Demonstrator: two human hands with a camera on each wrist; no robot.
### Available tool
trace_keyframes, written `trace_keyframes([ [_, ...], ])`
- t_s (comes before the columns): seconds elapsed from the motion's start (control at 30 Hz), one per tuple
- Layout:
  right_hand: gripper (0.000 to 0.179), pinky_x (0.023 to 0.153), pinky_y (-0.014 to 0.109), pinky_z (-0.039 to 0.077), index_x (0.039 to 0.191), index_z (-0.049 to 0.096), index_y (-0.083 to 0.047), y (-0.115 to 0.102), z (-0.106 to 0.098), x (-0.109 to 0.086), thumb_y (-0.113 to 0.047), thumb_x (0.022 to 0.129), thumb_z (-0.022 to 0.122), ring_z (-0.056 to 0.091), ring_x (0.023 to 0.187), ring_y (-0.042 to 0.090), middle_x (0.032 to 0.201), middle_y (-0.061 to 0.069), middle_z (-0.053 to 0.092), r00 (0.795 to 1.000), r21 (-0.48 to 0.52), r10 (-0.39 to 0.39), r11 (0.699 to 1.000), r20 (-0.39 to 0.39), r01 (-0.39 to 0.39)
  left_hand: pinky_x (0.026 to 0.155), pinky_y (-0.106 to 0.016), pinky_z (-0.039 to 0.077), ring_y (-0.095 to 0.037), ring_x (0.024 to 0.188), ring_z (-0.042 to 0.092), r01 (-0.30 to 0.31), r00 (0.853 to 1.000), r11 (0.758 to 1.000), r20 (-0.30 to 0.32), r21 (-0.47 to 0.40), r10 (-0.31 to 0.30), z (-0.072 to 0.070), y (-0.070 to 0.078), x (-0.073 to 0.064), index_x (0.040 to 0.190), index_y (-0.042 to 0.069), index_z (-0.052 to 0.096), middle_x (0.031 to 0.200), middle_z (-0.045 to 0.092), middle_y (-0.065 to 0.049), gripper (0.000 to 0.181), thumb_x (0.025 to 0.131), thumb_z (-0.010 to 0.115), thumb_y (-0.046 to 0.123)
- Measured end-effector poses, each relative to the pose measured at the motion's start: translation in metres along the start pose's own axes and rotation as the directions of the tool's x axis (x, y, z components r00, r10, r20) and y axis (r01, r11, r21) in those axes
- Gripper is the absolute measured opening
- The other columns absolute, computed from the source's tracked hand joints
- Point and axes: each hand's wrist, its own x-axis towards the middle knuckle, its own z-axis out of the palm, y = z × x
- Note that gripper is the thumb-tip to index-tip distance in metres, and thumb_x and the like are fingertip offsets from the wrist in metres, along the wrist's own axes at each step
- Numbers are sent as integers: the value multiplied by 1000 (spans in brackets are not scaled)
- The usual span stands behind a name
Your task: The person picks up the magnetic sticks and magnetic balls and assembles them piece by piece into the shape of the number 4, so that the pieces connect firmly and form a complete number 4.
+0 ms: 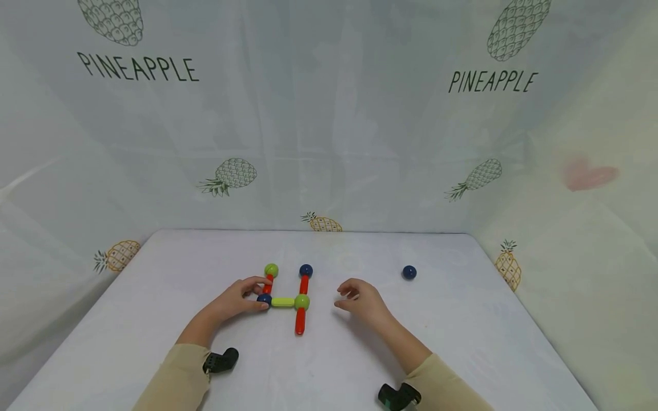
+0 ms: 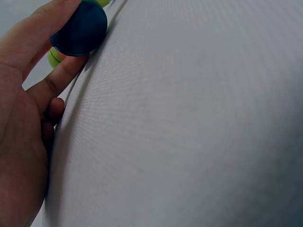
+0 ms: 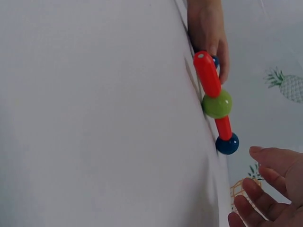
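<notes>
A structure of magnetic rods and balls lies on the table. Its lime rod joins a blue ball to a green ball. From the blue ball a red rod runs back to another green ball. On the right side, one red rod leads to a far blue ball, and another red rod points toward me. My left hand grips the structure's left corner, thumb and finger around the near blue ball. Right of the structure, my right hand hovers empty with relaxed fingers.
A loose blue ball lies at the back right of the white table. Behind the table and along its sides hangs a pale curtain printed with pineapples. Each wrist bears a black device.
</notes>
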Motion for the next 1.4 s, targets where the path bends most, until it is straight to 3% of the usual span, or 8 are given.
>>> trace_keyframes([
  [0.83, 23, 81, 39, 49, 98, 69, -8, 48, -41, -1, -8, 78, 81, 60, 94, 23, 97, 1, 65, 988, -82, 11, 996, -153, -24, 100, -61, 32, -31, 109, 49, -3, 1000, 1000, 0, 6, 3, -1, 2, -2, 128, 13, 59, 102, 59, -2, 53, 81, 80, 27],
  [1.2, 31, 93, 47, 44, 113, 66, -4, 62, -66, -2, -12, 85, 76, 52, 111, 31, 117, 11, 60, 974, -108, 36, 992, -225, -61, 99, -60, 33, -30, 108, 49, -8, 1000, 1000, 4, 9, 8, 0, 0, -1, 128, 14, 59, 102, 59, -2, 53, 81, 81, 27],
  [1.4, 34, 95, 50, 42, 115, 66, 1, 67, -78, 0, -11, 85, 76, 51, 113, 37, 119, 18, 59, 965, -136, -12, 990, -263, -24, 100, -60, 33, -29, 107, 50, -30, 1000, 1000, 7, -1, 30, 0, 0, -1, 128, 12, 59, 100, 59, -2, 53, 81, 81, 25],
])
